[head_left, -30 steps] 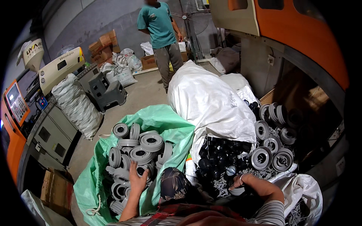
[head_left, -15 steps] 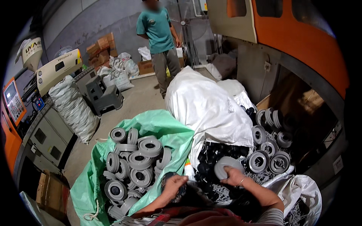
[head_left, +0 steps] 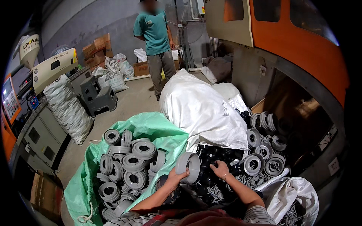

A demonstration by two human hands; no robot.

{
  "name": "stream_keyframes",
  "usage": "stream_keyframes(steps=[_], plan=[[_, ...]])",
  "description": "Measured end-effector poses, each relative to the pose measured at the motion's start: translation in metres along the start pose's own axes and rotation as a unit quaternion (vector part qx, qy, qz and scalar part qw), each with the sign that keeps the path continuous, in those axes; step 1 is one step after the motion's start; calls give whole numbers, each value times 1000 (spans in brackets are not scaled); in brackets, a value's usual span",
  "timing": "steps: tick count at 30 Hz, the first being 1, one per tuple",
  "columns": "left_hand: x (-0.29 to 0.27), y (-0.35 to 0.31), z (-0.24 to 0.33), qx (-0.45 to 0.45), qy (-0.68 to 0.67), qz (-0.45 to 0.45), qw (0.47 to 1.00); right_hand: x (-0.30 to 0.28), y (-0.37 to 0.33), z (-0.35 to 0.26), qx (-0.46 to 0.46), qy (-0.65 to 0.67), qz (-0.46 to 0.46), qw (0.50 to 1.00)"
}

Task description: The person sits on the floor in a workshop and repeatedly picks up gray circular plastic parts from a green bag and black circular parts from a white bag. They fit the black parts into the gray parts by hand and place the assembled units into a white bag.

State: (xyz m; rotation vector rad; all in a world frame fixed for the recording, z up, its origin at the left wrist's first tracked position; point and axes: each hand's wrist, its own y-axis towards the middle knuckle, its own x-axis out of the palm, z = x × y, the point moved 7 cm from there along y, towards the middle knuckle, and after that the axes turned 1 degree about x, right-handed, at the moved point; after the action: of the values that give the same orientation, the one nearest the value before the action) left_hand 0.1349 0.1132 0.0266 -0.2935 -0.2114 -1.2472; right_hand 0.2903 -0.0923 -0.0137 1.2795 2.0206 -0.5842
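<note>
My left hand (head_left: 177, 178) grips a grey plastic ring-shaped part (head_left: 193, 168) by its lower left side, its wide opening tilted toward the right. My right hand (head_left: 221, 170) is over a heap of black plastic pieces (head_left: 205, 177), fingers apart and bent toward them; nothing shows in its grasp. To the left, a green woven sack (head_left: 83, 180) is full of grey ringed parts (head_left: 135, 180) like the held one. A large white sack (head_left: 203, 109) lies beyond the black pieces, its mouth toward me.
More grey parts (head_left: 253, 164) lie among thin grey plastic scraps at right, below an orange machine (head_left: 301, 49). An open white bag (head_left: 298, 192) stands near right. A person (head_left: 154, 34) stands beyond the sacks. A grey step stool (head_left: 98, 96) and tall white sack (head_left: 68, 109) stand left.
The grey ring-shaped part has passed from my right hand to my left and moved leftward. My right hand has let go and shifted left over the black pieces. The view has moved slightly.
</note>
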Motion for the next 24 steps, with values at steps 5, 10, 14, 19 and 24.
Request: stream_keyframes(steps=[5, 10, 14, 19, 24], plan=[[-5, 14, -20, -20, -24, 18, 999, 72, 5, 55, 78, -169, -132, 974], [-8, 21, -23, 15, -41, -3, 999, 62, 11, 48, 101, -78, -90, 988], [-4, 23, -23, 32, -5, 4, 999, 62, 9, 70, 131, -84, -64, 986], [6, 10, 4, 87, 51, 5, 995, 41, -1, 20, 71, -21, -37, 997], [18, -2, 11, 21, 29, -74, 997, 10, -23, -77, -119, 51, -13, 991]])
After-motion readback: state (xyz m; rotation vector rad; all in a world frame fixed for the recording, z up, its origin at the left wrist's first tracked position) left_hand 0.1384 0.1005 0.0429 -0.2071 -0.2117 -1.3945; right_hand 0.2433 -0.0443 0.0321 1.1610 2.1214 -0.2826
